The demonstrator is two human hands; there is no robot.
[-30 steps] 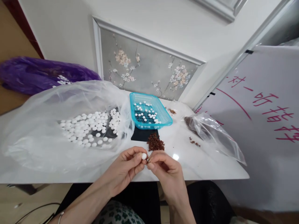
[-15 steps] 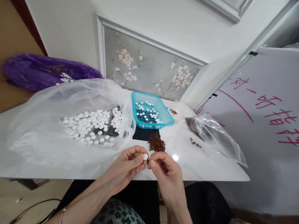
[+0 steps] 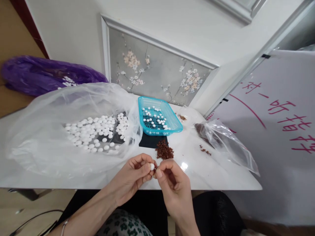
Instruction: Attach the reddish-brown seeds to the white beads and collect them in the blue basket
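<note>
Between the thumb and fingers of my left hand (image 3: 136, 172) is a small white ball (image 3: 152, 167). My right hand (image 3: 173, 180) pinches right beside it, its fingertips close against the ball's right side; a tiny dark piece seems to be in that pinch, too small to make out. Just beyond my hands lies a heap of small reddish-brown bits (image 3: 164, 149). Behind the heap stands a blue plastic basket (image 3: 177, 126) with several white balls in it. To the left, a big translucent plastic bag (image 3: 46, 121) lies open with many more white balls inside.
A purple bag (image 3: 27, 73) with white balls sits at the back left. On the right lie a clear plastic bag (image 3: 228, 144) with brown contents and a few loose brown bits (image 3: 205, 150). A black sheet (image 3: 152, 141) is under the basket. A whiteboard (image 3: 265, 157) stands beyond the table's right end.
Both hands stay together in almost the same spot. The fingertips of my right hand sit slightly differently against the white ball; the rest of the table looks the same.
</note>
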